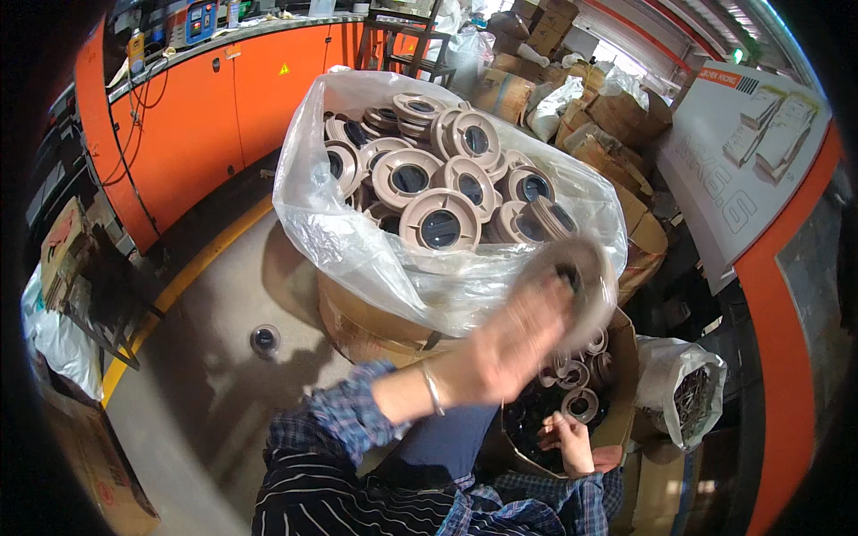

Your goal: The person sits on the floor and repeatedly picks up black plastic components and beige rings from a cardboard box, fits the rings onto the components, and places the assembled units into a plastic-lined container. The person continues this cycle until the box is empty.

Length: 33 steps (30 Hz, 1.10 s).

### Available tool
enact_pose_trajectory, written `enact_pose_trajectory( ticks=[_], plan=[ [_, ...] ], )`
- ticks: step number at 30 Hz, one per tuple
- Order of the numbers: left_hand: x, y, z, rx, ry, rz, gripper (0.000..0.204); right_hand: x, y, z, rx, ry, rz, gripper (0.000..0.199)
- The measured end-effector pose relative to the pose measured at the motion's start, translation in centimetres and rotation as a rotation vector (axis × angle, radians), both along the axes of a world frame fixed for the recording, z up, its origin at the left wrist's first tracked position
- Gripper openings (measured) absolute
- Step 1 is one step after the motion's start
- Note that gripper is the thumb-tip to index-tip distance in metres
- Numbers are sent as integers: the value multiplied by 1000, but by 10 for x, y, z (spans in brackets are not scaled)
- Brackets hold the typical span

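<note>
Motion blur smeared the left hand and its gripped disc; far beyond the grip, a bright opening glared; left of it, shadows darkened the floor; fisheye curvature bent outlying edges.

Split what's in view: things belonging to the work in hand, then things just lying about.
Seemingly in use:
- blurred round part in the left hand
- small rings in the open carton, by the right hand
- bagged beige discs

Seemingly lying about:
- lone round piece on the floor
- yellowish bottle on the bench
- stacked cartons behind
</note>
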<state>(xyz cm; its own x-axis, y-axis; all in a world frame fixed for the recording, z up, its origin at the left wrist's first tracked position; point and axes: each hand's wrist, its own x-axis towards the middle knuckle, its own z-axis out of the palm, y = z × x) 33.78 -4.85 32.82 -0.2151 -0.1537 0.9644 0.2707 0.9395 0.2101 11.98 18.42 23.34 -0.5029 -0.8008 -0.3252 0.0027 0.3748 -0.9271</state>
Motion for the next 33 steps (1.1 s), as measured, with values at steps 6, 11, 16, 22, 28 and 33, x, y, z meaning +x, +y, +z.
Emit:
enact_pose_trajectory(
  ticks=[6,11,16,22,28,33],
  plan=[
    [55,-157,74,111,-281,864,63,4,9,-18,141,56,90,34],
    [38,-164,55,221,-837,795,96,14,0,-29,187,37,172,36],
    [18,-172,31,148,-999,765,82,15,-5,-34,229,126,323,27],
    [5,-228,17,-18,-877,933,74,-28,17,-67,189,114,316,24],
    [0,-240,8,-13,-1144,687,71,-103,63,-120,307,-24,103,39],
    [3,-200,55,-195,-903,869,39,-164,84,-143,474,257,-130,38]
  ],
)
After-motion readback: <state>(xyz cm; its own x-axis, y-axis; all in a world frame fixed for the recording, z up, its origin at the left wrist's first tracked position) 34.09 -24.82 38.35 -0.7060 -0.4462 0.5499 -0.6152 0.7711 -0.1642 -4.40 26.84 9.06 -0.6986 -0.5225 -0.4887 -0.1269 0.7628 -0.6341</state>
